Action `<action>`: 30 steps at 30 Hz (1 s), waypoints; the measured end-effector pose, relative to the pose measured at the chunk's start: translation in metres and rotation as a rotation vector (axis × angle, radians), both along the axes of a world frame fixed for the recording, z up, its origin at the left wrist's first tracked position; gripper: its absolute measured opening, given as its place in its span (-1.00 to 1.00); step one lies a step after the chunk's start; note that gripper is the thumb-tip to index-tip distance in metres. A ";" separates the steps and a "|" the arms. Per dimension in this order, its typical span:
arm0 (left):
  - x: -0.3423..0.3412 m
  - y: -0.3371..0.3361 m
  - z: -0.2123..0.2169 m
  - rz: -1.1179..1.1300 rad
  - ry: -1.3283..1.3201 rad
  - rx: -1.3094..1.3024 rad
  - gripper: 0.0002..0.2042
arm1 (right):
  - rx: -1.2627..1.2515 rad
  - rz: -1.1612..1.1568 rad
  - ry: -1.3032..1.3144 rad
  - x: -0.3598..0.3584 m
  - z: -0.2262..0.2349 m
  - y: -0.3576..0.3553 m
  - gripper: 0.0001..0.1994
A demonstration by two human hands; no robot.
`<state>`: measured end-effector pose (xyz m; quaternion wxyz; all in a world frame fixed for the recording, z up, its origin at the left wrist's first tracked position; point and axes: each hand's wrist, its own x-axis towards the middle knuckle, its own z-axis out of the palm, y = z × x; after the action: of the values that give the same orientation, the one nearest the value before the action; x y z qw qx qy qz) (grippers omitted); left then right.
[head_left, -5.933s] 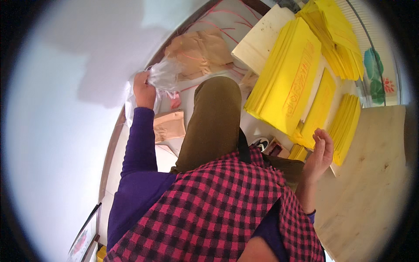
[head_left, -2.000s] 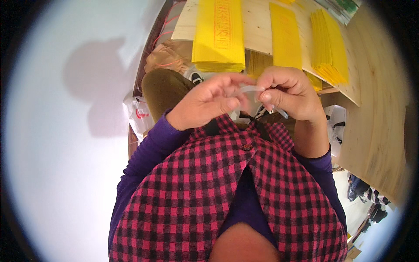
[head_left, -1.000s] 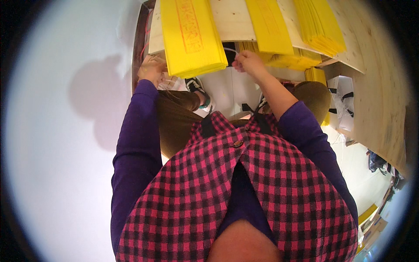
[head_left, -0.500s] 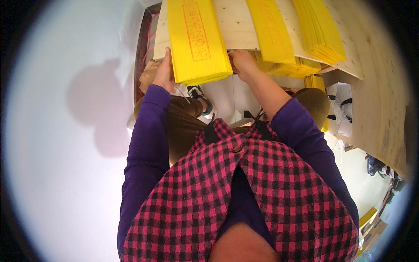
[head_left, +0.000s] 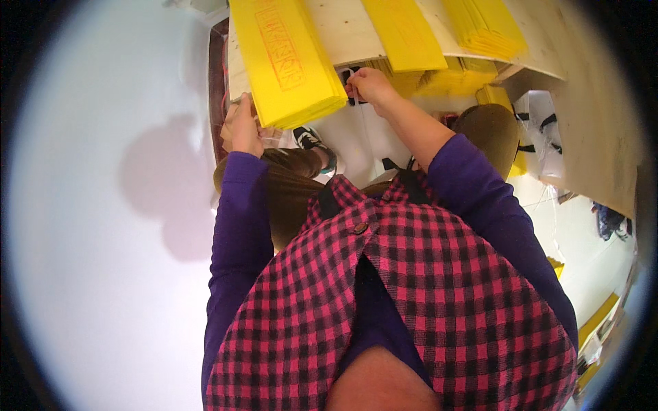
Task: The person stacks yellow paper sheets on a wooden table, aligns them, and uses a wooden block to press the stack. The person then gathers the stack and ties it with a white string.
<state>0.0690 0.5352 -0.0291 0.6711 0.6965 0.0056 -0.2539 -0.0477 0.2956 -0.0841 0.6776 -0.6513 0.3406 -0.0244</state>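
The left hand [head_left: 245, 130] reaches forward to the near edge of the wooden bench [head_left: 343, 31], just below the overhanging end of the nearest yellow stack [head_left: 288, 58]. Its grip is closed on a crumpled clear plastic bag [head_left: 269, 135], which bunches between the fingers and the underside of the stack; how much of the bag lies beyond the hand cannot be told, since the stack covers it. The right hand [head_left: 370, 85] is raised to the bench edge further right, its grip pinched shut on a small black and white piece [head_left: 351, 77] whose kind is too small to tell. It sits in the gap between the first stack and the second yellow stack [head_left: 404, 31].

Three stacks of flat yellow sheets show on the bench, lying side by side: the large one on the left with faint red print on top, a narrower one in the middle, and a third yellow stack [head_left: 486, 24] to the right. More yellow sheets [head_left: 445, 82] lie under the bench edge behind the right wrist.

Both forearms wear purple sleeves [head_left: 236, 219], and a red and black checked shirt [head_left: 411, 294] fills the lower picture. One dark shoe [head_left: 314, 140] shows on the white floor [head_left: 89, 205] below the bench. A white bag with black straps [head_left: 541, 130] stands to the right, well apart from both hands.
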 end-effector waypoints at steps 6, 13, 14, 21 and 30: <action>-0.004 0.007 0.011 -0.133 0.093 -0.019 -0.42 | -0.301 0.104 -0.064 -0.012 -0.021 -0.009 -0.86; -0.017 0.002 0.036 -0.124 0.189 -0.015 -0.47 | -0.920 -0.084 -0.271 -0.034 0.008 0.002 -0.71; -0.017 0.002 0.037 -0.131 0.193 -0.008 -0.47 | -0.798 -0.055 -0.331 -0.036 0.016 0.001 -0.72; -0.014 0.008 0.038 -0.216 0.248 -0.063 -0.48 | 0.051 0.127 -0.407 -0.027 0.058 0.008 -0.67; -0.020 0.009 0.040 -0.219 0.288 -0.089 -0.47 | -0.046 0.295 -0.108 -0.006 0.084 0.002 -0.49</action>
<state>0.0491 0.5442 0.0108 0.6619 0.6189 0.0143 -0.4226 -0.0536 0.2980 0.0000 0.6761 -0.7074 0.2036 0.0323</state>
